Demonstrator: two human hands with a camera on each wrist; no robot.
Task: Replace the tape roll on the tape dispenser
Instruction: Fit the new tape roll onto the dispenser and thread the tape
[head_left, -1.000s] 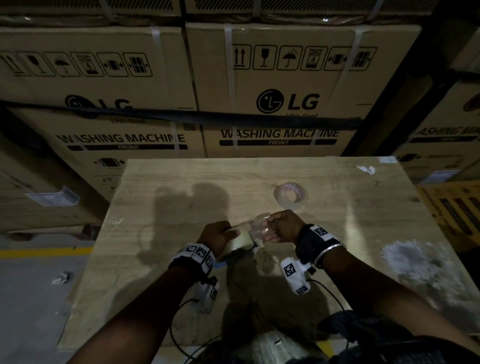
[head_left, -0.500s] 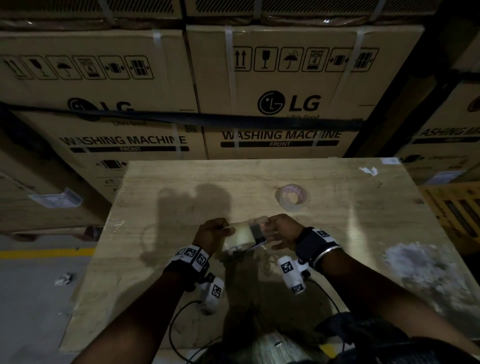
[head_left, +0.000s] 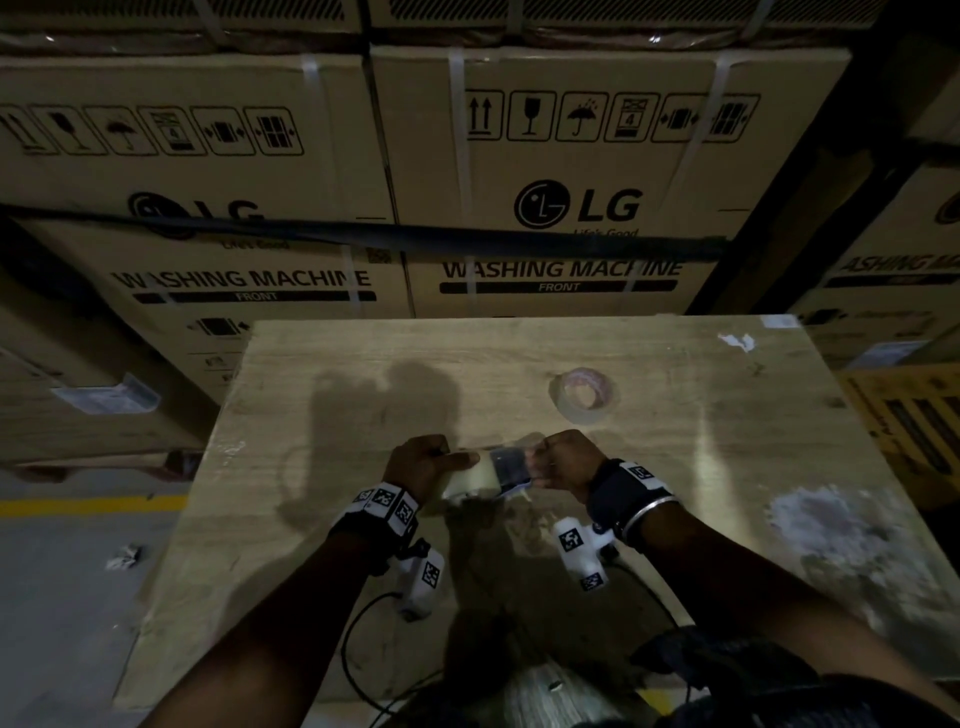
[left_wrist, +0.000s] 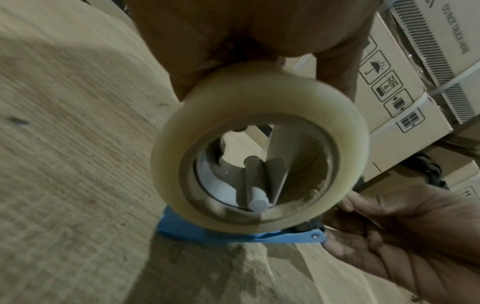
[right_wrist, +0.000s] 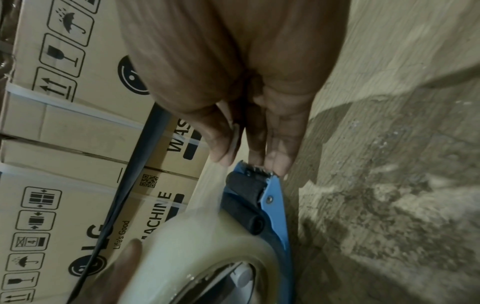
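A full clear tape roll (head_left: 470, 477) (left_wrist: 259, 144) (right_wrist: 197, 261) sits on the hub of a blue tape dispenser (left_wrist: 233, 232) (right_wrist: 275, 205), held just above the wooden table (head_left: 363, 389). My left hand (head_left: 423, 462) grips the roll, thumb lying over its top. My right hand (head_left: 563, 460) (right_wrist: 246, 144) pinches the free tape end (head_left: 511, 460) at the dispenser's front, over the black roller (right_wrist: 246, 191) and the toothed blade. A near-empty old roll (head_left: 584, 392) lies flat on the table behind my hands.
Stacked LG washing machine cartons (head_left: 571, 182) stand close behind the table. Scraps of paper (head_left: 737, 341) lie near the far right corner, and a pale worn patch (head_left: 841, 525) marks the table's right side. Cables (head_left: 358, 639) hang from my wrists at the near edge.
My hands and the dispenser have drifted slightly left and closer together. The pulled strip now lies down toward the dispenser's front; both grips are unchanged.
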